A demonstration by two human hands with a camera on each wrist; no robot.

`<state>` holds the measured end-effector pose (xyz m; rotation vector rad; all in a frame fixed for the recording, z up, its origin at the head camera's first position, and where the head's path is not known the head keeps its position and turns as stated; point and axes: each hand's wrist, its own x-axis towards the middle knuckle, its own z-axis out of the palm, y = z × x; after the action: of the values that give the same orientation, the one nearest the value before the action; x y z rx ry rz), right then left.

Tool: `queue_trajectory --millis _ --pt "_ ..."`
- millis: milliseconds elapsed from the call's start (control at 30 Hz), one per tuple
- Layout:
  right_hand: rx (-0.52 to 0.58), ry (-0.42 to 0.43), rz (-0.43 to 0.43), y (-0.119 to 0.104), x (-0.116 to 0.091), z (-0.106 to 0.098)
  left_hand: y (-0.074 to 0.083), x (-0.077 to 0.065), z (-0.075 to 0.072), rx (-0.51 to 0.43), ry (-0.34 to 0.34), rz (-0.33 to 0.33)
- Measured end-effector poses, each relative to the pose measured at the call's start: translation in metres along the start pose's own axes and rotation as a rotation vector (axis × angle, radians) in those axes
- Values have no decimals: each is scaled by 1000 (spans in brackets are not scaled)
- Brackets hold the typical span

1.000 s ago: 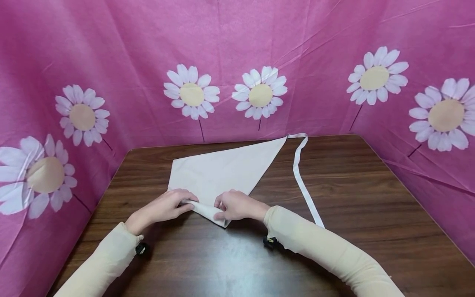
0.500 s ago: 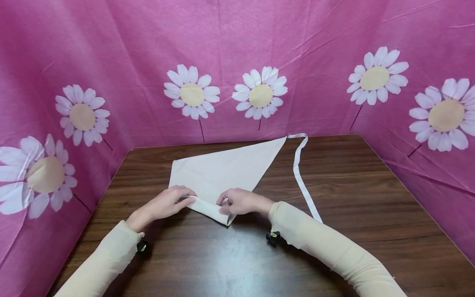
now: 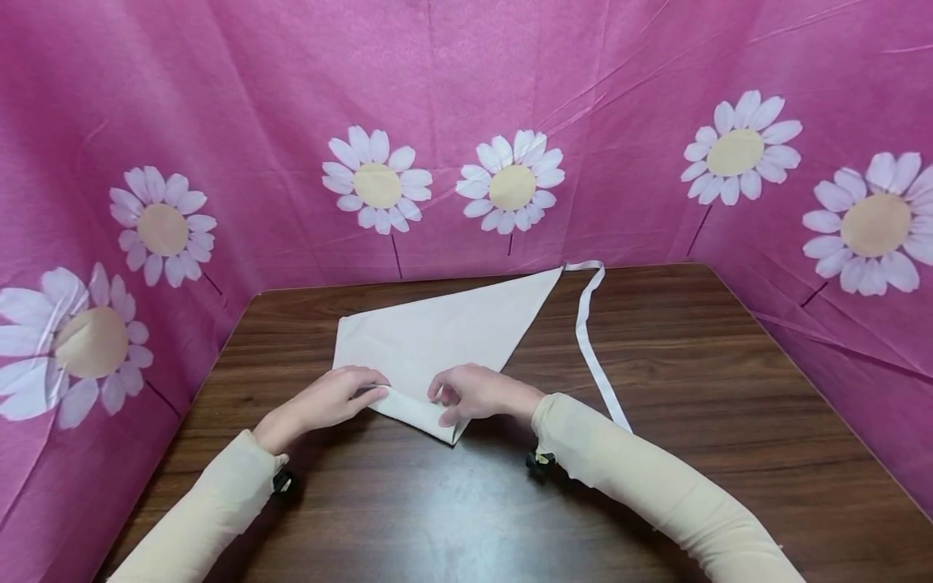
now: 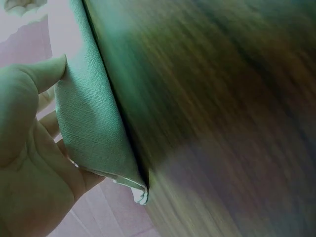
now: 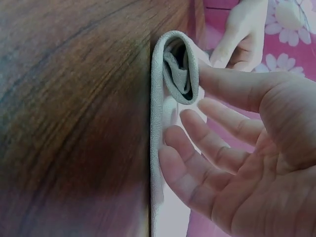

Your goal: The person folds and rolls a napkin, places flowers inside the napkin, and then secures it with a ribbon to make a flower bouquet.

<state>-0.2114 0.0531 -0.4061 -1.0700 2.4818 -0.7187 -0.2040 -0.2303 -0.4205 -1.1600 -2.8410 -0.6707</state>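
Observation:
An off-white cloth (image 3: 437, 332) with a long narrow tie (image 3: 594, 356) at its far right corner lies on the table. Its near edge is turned over into a flat roll (image 3: 414, 410). My left hand (image 3: 328, 397) holds the roll's left part, thumb on top and fingers at the far side. In the right wrist view the roll's end (image 5: 174, 64) shows several layers in a loop. The right hand (image 3: 481, 394) has its thumb against the roll there, while its fingers (image 5: 175, 165), spread and slightly bent, rest by the flat cloth beyond.
Dark wood-grain table (image 3: 692, 380) under both arms. A pink curtain (image 3: 452, 65) with printed daisies stands behind and at both sides of the table. Black wrist devices (image 3: 541, 464) sit under the sleeves. The tie's near end passes behind the right forearm.
The near edge has gone from a loosely lifted fold to a flatter roll. Both hands have shifted slightly right and away, and the right hand's fingers have loosened.

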Motion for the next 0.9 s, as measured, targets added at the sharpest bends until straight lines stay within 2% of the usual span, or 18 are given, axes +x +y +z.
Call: queue_trajectory --millis 133,267,400,533,600,733,900 --pt "-31 7 -32 -1 -2 2 2 2 0 -33 -9 -10" --pt "-25 -6 -4 -2 -3 4 5 3 1 -44 6 -15" --pt "24 -11 34 1 -3 4 9 5 3 8 82 65" --pt "110 -36 17 7 -2 1 14 6 2 -1 128 168" --pt "155 -53 17 11 -2 -1 16 6 2 -26 118 196" --pt "210 -71 44 14 0 -2 17 4 3 -20 55 194" --pt "163 -58 23 15 -1 1 15 2 6 3 1 179"
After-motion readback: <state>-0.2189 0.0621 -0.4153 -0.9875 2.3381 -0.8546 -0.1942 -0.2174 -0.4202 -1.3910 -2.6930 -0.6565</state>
